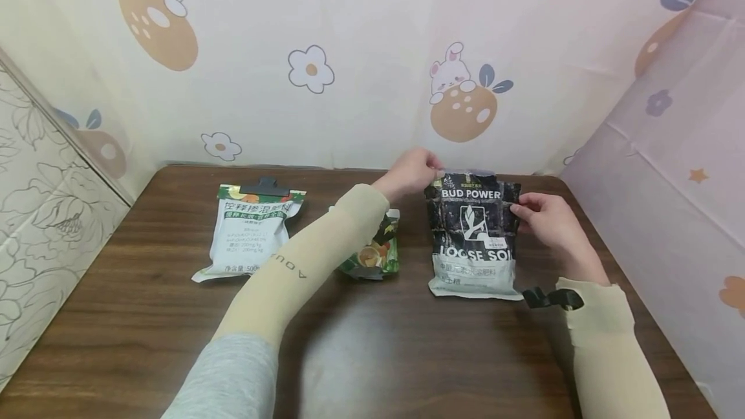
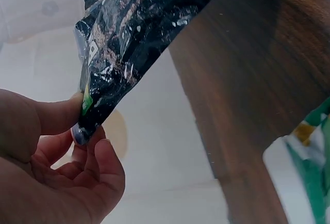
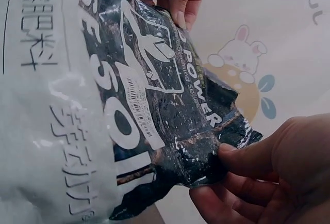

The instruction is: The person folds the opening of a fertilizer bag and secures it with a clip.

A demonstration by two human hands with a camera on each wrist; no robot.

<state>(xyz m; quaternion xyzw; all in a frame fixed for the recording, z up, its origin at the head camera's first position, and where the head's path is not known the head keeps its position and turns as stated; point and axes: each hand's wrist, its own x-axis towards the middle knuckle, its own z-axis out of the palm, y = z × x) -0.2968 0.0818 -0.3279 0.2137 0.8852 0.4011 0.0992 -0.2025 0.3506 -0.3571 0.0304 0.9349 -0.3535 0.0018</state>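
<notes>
A black and white soil bag (image 1: 474, 231), printed "BUD POWER" and "LOOSE SOIL", stands upright on the right part of the table. My left hand (image 1: 410, 174) pinches its upper left corner; the left wrist view shows the thumb and fingers of that hand (image 2: 62, 157) on the dark, crinkled plastic of the bag (image 2: 139, 33). At the right edge, below the top, my right hand (image 1: 550, 222) grips the bag between thumb and fingers. In the right wrist view, that hand (image 3: 263, 172) holds the bag's dark upper side, and the white lower part is near the camera.
A white and green fertilizer bag (image 1: 247, 238) with a black clip (image 1: 264, 186) at its top lies on the left of the brown wooden table (image 1: 372, 348). A small green packet (image 1: 378, 257) is partly hidden by the left sleeve. Patterned cloth (image 1: 361, 115) hangs behind.
</notes>
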